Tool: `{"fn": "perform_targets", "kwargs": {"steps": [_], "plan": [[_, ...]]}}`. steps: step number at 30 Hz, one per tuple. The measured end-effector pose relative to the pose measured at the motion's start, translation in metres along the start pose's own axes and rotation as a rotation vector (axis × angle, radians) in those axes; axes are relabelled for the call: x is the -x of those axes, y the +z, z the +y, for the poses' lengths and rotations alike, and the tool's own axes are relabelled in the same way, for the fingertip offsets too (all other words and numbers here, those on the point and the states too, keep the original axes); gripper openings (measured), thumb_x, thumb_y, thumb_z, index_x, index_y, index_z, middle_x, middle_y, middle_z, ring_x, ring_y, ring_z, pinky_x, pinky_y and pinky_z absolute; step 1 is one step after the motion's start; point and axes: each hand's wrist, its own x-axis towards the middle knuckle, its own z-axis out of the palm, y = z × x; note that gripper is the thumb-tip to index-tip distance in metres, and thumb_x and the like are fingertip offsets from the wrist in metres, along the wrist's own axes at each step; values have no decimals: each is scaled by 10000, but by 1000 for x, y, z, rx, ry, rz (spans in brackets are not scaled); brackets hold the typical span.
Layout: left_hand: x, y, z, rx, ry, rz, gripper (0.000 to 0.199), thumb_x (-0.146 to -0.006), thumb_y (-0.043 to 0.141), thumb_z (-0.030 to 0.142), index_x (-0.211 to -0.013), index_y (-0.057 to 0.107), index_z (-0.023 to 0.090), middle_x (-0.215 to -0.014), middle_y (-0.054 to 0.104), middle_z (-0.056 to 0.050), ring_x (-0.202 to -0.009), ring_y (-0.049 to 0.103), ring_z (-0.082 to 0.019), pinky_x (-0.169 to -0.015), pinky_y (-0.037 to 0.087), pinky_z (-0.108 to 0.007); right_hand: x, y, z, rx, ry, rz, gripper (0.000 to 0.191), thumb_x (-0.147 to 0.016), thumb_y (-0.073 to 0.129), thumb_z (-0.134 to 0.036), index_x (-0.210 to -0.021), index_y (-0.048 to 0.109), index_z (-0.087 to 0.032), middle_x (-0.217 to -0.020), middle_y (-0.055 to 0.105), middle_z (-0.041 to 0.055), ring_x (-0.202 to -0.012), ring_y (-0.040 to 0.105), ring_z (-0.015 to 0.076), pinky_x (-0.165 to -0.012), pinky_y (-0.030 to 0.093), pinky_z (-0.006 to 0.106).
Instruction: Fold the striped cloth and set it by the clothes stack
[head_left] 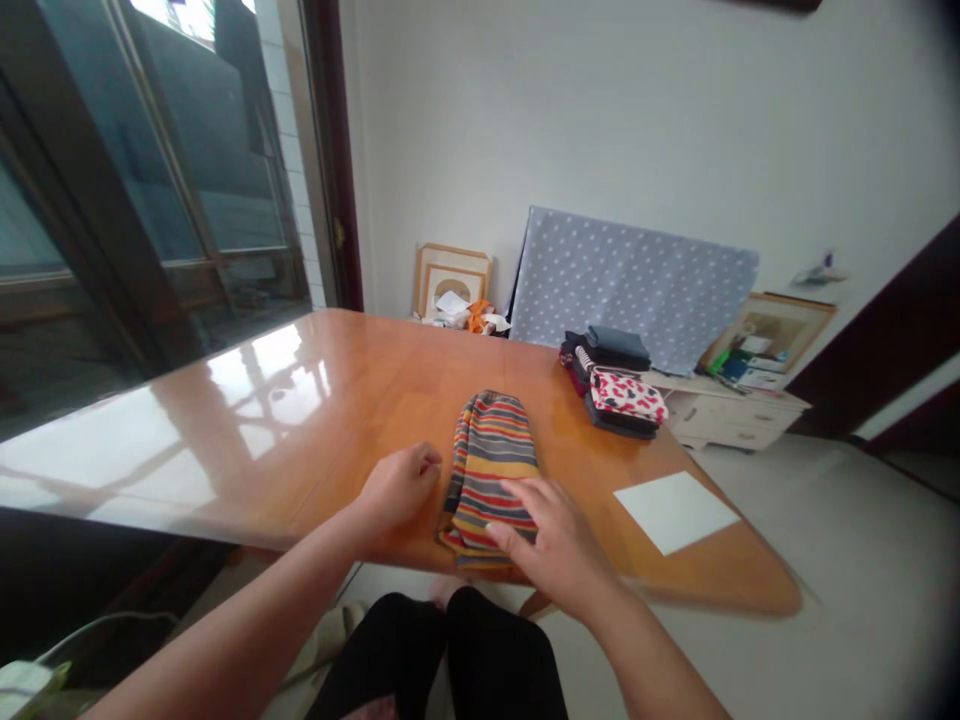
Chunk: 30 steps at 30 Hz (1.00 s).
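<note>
A striped garment in red, yellow and grey lies folded into a long bundle near the front edge of the wooden table. My right hand rests on its lower right part, fingers spread. Just left of the bundle is my left hand, its fingers curled in with nothing visible in them; it appears close to the cloth but not gripping it.
Folded clothes are stacked at the table's back right. A white sheet lies near the right corner. Behind stand a dotted grey cloth, picture frames and a white cabinet.
</note>
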Motion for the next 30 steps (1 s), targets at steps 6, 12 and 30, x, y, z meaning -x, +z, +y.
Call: {"fn": "perform_targets", "kwargs": {"steps": [6, 12, 30], "plan": [[73, -5, 25, 69, 21, -28, 195, -888, 532, 279, -1016, 679, 258, -885, 744, -6, -900, 676, -218, -789, 439, -317, -6, 27, -15, -46, -67, -86, 318, -922, 606, -364, -1200, 706, -247, -1225, 705, 65, -1164, 595, 256, -1063, 416, 412], [88, -4, 43, 2, 84, -11, 242, -795, 632, 255, -1032, 671, 273, -894, 729, 4, -926, 652, -240, -852, 394, -370, -8, 26, -7, -288, 72, 131, 323, -1001, 461, -386, -883, 712, -220, -900, 709, 56, -878, 636, 209, -813, 496, 322], [93, 31, 80, -142, 484, -76, 219, -913, 528, 199, -1047, 700, 225, -1095, 719, -116, -1065, 616, -278, -1002, 398, -477, 1, 14, -16, -320, -26, 8, 336, -998, 508, -434, -1061, 771, -234, -1004, 699, 73, -971, 638, 210, -888, 501, 326]]}}
